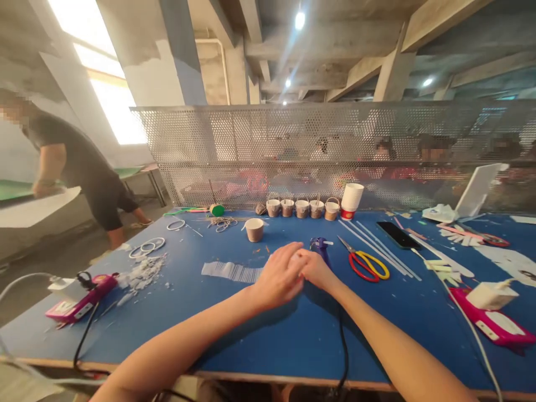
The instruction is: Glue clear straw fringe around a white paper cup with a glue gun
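My left hand (278, 278) and my right hand (316, 268) meet above the middle of the blue table (259, 340). The left fingers, bent and pressed together, touch the fingertips of the right, which are closed too. Anything between them is hidden. By my left wrist lies a strip of clear ribbed plastic (228, 272). Just beyond my right hand is a dark blue glue gun (320, 244), partly covered, its black cord running to the front edge. A small cup wrapped in brown cord (254, 230) stands ahead. Red-and-yellow-handled scissors (365, 264) lie open to the right.
Several small twine-wrapped baskets (302, 209) and stacked paper cups (352, 200) line the back, before a perforated metal screen (234, 139). Glue sticks (379, 249) and a phone (397, 235) lie right. Pink power strips (81, 298) sit at both sides. A person (79, 156) bends far left.
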Motion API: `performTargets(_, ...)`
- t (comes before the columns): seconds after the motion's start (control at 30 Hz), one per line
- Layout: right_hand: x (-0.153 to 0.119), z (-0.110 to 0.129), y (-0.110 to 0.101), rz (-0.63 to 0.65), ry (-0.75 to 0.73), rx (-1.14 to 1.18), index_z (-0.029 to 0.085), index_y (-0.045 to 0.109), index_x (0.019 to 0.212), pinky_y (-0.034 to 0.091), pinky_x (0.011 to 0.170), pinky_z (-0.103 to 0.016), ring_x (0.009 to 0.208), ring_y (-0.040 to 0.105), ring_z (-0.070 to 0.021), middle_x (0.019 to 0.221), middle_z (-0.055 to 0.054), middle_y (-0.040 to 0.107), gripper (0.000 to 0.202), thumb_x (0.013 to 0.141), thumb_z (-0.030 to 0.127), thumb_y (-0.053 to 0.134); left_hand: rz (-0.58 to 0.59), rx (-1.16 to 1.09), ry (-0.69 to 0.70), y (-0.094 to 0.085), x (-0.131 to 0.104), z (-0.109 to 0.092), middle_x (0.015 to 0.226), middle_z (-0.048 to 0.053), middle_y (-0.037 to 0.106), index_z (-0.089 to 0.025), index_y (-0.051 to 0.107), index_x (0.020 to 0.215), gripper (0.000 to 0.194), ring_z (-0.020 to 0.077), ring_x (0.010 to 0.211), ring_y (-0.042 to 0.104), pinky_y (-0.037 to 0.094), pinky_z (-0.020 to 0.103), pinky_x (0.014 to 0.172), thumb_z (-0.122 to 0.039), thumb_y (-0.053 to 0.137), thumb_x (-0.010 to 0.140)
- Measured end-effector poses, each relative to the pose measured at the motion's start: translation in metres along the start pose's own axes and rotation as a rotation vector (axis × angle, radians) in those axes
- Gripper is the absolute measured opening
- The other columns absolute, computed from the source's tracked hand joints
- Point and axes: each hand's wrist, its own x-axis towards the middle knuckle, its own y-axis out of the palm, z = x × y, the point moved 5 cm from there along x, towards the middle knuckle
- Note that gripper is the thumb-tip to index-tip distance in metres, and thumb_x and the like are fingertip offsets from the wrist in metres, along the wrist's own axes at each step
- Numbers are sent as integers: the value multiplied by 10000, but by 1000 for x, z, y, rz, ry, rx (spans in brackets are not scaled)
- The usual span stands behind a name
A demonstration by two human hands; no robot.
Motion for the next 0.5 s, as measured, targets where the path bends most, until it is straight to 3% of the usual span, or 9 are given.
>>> performTargets(0.07, 5, -6, 5, 71, 132, 110, 137, 579, 1088, 546, 671, -317, 781, 634, -151, 990, -46, 631, 243, 921, 312, 556, 87, 37, -215, 3, -21, 37, 1467, 229, 330, -126, 376, 1361, 593, 319, 1353, 323, 318, 500, 1058, -190, 521, 789)
performTargets(0.13, 8, -7, 7, 83, 194, 166, 119, 598, 981, 508, 500, -236, 556, 597, -111, 727, 7, 620, 201, 924, 298, 525, 133, 47, -279, 5, -36, 62, 1479, 253, 300, -91, 289, 1404, 745, 332, 1338, 354, 371, 485, 1027, -207, 580, 728)
performTargets(0.23, 8, -6, 5, 41, 263, 226, 125, 585, 889, 418, 360, -193, 387, 520, -103, 500, 69, 504, 185, 894, 267, 466, 200, 42, -308, 10, -49, 85, 1349, 182, 514, -150, 370, 1367, 682, 280, 1194, 537, 473, 409, 931, -164, 562, 712)
performTargets(0.33, 9, -3, -4, -36, 290, 221, 136, 569, 942, 446, 397, -202, 459, 576, -121, 582, 34, 573, 213, 881, 275, 420, 246, 38, -315, 12, -55, 101, 1094, 102, 681, -197, 551, 1210, 494, 251, 1018, 637, 489, 389, 882, -87, 489, 733)
performTargets(0.5, 34, 7, -27, -160, 277, 35, 160, 550, 1090, 517, 684, -275, 776, 652, -178, 952, -78, 674, 265, 877, 237, 413, 214, 32, -407, 2, -64, 129, 1002, 101, 687, -184, 571, 1185, 438, 239, 925, 655, 488, 373, 841, -84, 384, 802)
